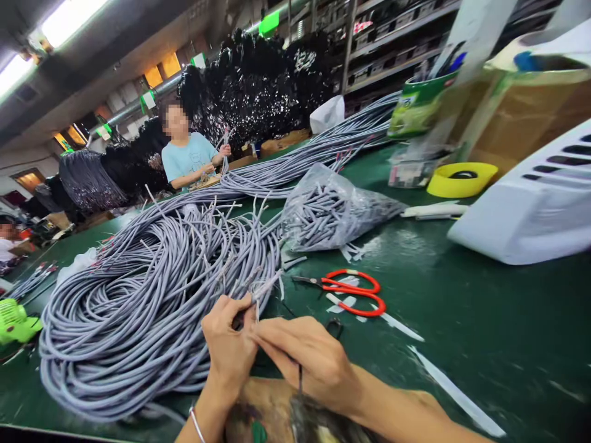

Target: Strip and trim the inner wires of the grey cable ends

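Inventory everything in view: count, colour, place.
Table: 1, green, foreground
Cable coil: 1, grey, left
Bag: 1, transparent, centre
Scissors: 1, red handles, near bag
Strips: several, white, near scissors
Ring: 1, yellow, right
Tub: 1, green, upper right
Container: 1, brown, right
Casing: 1, white, right edge
People: 2, blue top across table, white far left
Bundles: many, black, background
Lights: 2, white, upper left
Device: 1, green, left edge
Bracelet: 1, silver, left wrist
Left hand: 1, pinching cable end
Right hand: 1, beside left

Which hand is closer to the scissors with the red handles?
The right. Your right hand is on the near side of the scissors; your left hand is farther left, by the grey cables.
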The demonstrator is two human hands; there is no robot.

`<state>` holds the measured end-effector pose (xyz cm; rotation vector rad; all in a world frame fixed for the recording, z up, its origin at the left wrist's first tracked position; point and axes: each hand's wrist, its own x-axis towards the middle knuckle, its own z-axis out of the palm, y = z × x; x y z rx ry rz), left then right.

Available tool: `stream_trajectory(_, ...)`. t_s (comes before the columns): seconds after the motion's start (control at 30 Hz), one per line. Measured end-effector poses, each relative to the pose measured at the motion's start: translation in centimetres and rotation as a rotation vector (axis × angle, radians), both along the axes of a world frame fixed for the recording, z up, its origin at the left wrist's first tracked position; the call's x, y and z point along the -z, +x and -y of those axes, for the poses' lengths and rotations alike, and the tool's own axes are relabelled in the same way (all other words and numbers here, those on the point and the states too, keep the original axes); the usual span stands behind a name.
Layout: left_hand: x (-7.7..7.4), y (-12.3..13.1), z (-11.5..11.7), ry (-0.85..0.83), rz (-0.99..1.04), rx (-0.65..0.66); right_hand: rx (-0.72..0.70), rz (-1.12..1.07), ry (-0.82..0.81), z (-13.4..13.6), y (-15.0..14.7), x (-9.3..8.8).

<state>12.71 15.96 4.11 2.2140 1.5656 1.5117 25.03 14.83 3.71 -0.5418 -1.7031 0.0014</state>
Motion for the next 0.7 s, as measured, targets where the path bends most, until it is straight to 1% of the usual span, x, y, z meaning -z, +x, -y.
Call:
stream_trajectory(0.1,-0.2,-0.1,-0.2,0.012,0.011,-0.010,-0.182,0.083,0.116,0.5,-0.1,0.4)
stream_trajectory(0.13,-0.3,-0.2,-0.2,0.017,0.017,-0.010,-0.220,0.074,0.137,0.6,-0.1,0.5)
stream_trajectory(0.17,-0.4,-0.2,-0.2,0.020,0.023,-0.008,-0.216,0.023,0.117,0.6,-0.2,0.6)
stream_trajectory(0.2,-0.4,-0.3,-0.2,0.021,0.032,-0.004,-0.169,-0.071,0.045,0.6,-0.2,0.6)
stream_trajectory(0.23,-0.5,-0.3,-0.2,0.021,0.043,0.000,-0.087,-0.200,-0.080,0.4,-0.3,0.5)
stream_trajectory(0.3,-0.4,-0.3,-0.1,0.029,0.063,0.006,0.065,-0.467,-0.395,-0.2,-0.3,0.2)
stream_trajectory(0.33,-0.4,-0.3,-0.1,0.036,0.065,0.008,0.082,-0.542,-0.537,-0.5,-0.3,0.0)
stream_trajectory(0.4,-0.3,-0.3,0.0,0.049,0.045,0.022,0.020,-0.548,-0.739,-1.3,0.0,-0.4)
stream_trajectory(0.47,-0.3,-0.3,0.1,0.050,0.018,0.039,-0.063,-0.465,-0.865,-2.0,0.5,-0.8)
stream_trajectory(0.5,-0.3,-0.2,0.1,0.044,0.012,0.044,-0.076,-0.449,-0.893,-2.2,0.9,-0.9)
stream_trajectory(0.53,-0.3,-0.2,0.1,0.034,0.012,0.046,-0.060,-0.471,-0.898,-2.5,1.3,-1.1)
stream_trajectory(0.57,-0.4,-0.2,0.2,0.022,0.020,0.046,-0.009,-0.531,-0.878,-2.6,1.8,-1.2)
stream_trajectory(0.63,-0.5,-0.3,0.2,-0.008,0.050,0.042,0.156,-0.648,-0.796,-3.0,2.9,-1.5)
stream_trajectory(0.67,-0.5,-0.3,0.2,-0.030,0.071,0.039,0.245,-0.640,-0.741,-3.1,3.4,-1.7)
stream_trajectory(0.7,-0.6,-0.3,0.2,-0.060,0.095,0.036,0.326,-0.587,-0.682,-3.3,3.8,-1.8)
